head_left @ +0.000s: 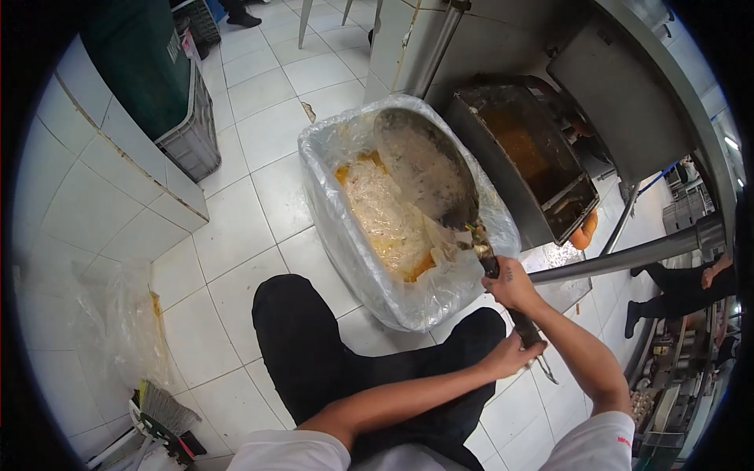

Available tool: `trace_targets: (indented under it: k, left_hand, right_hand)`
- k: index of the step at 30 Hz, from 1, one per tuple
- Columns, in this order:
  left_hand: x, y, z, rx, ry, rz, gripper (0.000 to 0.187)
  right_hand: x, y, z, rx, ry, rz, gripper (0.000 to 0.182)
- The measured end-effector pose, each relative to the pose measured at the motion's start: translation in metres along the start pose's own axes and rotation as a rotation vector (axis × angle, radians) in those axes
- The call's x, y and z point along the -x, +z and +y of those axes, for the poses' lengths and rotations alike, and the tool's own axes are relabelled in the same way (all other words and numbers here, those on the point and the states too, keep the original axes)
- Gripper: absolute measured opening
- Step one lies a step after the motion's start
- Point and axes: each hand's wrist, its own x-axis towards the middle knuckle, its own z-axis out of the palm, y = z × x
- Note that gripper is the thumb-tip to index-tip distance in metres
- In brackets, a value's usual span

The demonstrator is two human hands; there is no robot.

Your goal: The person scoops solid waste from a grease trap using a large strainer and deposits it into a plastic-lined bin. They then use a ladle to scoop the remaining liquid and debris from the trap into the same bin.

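My right hand [512, 284] is closed around the upper handle of a large round wok-like pan [428, 161], close to the pan's bowl. Lower down, my left hand [512, 357] grips the same dark handle near its hooked end. Tilted, the pan rests inside a bin lined with clear plastic [408, 314], against its right side. Beside the pan in the bin lies a pale, greasy, lumpy mass [377, 204] with orange liquid at its edges. Green and orange scraps show near the handle joint.
A metal tank [526, 157] with brown liquid stands right of the bin, with a metal pipe [628, 259] nearby. At left are a grey crate [196, 133], a plastic bag [126, 322] and a brush [165, 408]. Another person's legs [667, 294] show at right.
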Motion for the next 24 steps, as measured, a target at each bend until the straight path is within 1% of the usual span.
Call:
trace_targets:
  k: [2, 3, 4, 6, 8, 11, 13, 16, 17, 19, 20, 22, 23, 24]
  left_hand:
    - [0.000, -0.026, 0.005, -0.827, -0.269, -0.222, 0.053]
    - [0.006, -0.042, 0.024, -0.922, -0.327, -0.361, 0.063]
    - [0.007, -0.055, 0.032, -1.007, -0.421, -0.469, 0.059]
    - [0.018, -0.079, 0.052, -1.135, -0.414, -0.450, 0.050]
    - [0.022, -0.100, 0.074, -1.170, -0.444, -0.454, 0.046]
    - [0.026, -0.126, 0.099, -1.259, -0.385, -0.397, 0.045]
    - [0.026, -0.143, 0.120, -1.358, -0.261, -0.343, 0.045]
    - [0.026, -0.157, 0.141, -1.345, -0.197, -0.267, 0.046]
    - [0.029, -0.159, 0.146, -1.368, -0.188, -0.250, 0.046]
    - [0.029, -0.164, 0.157, -1.362, -0.142, -0.187, 0.047]
    - [0.031, -0.168, 0.163, -1.380, -0.132, -0.184, 0.047]
    - [0.037, -0.179, 0.177, -1.203, -0.133, -0.120, 0.047]
    - [0.040, -0.185, 0.180, -1.217, -0.119, -0.120, 0.047]
    - [0.042, -0.193, 0.183, -1.187, -0.113, -0.047, 0.046]
  right_hand:
    - [0.004, 0.009, 0.010, 0.028, -0.001, 0.008, 0.026]
    - [0.010, 0.005, -0.002, 0.028, 0.001, -0.012, 0.026]
    - [0.013, 0.007, -0.005, 0.004, 0.041, -0.035, 0.026]
    - [0.014, 0.019, -0.001, 0.032, 0.046, -0.007, 0.025]
    - [0.007, 0.035, 0.008, 0.015, 0.035, 0.009, 0.025]
    - [0.008, 0.041, 0.003, -0.013, -0.018, 0.028, 0.026]
    - [0.006, 0.041, -0.001, -0.004, -0.054, 0.035, 0.026]
    - [0.001, 0.044, 0.004, -0.006, -0.029, 0.026, 0.028]
    - [0.001, 0.042, 0.000, -0.011, -0.053, 0.040, 0.028]
    - [-0.001, 0.032, -0.005, -0.017, 0.001, -0.042, 0.031]
    - [-0.002, 0.037, 0.002, -0.022, -0.011, -0.026, 0.031]
    - [-0.006, 0.057, 0.029, -0.004, -0.044, 0.013, 0.033]
    - [-0.010, 0.067, 0.042, 0.024, -0.085, 0.024, 0.033]
    - [-0.008, 0.058, 0.030, 0.022, -0.093, 0.043, 0.033]
